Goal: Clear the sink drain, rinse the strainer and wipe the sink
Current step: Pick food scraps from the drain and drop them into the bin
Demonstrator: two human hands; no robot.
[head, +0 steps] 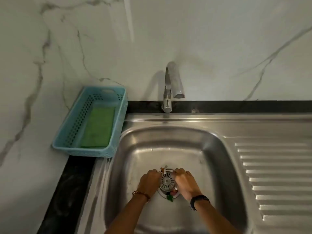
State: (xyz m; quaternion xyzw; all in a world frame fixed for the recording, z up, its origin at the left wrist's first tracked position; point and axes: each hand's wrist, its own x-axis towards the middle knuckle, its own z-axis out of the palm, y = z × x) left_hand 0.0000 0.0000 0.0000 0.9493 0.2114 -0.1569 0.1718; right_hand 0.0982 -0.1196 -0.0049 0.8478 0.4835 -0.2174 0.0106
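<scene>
A round metal strainer (167,180) sits raised a little out of the drain in the bottom of the steel sink (194,149). My left hand (149,181) grips its left rim with curled fingers. My right hand (184,182) grips the right rim the same way. Bits of food scrap (171,195), reddish and green, lie on the drain ring just below the strainer, and a few more scraps (163,169) cling at its far edge. The tap (170,85) stands behind the sink, and no water is running.
A light blue plastic basket (74,132) sits on the counter left of the sink with a green scouring pad (98,127) in it. A ribbed steel draining board (276,174) extends to the right. A marble-patterned wall rises behind.
</scene>
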